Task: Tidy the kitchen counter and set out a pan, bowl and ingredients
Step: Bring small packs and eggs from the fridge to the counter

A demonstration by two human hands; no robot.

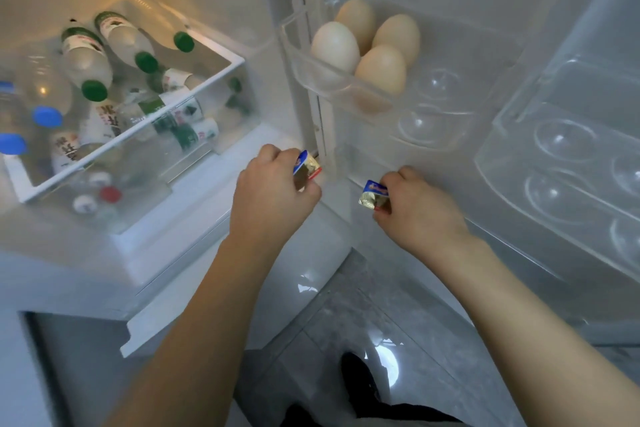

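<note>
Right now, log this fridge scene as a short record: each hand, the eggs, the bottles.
left hand: holds a small foil packet
right hand: holds a second foil packet
eggs: four in the clear door tray
bottles: green-capped ones lying in the fridge drawer
fridge door: open

Open fridge: a drawer (221,61) of lying bottles (86,61) at ten o'clock, four eggs (381,68) in the door tray (450,107) at one o'clock, another tray (561,163) at three, floor (398,322) at six.
</note>
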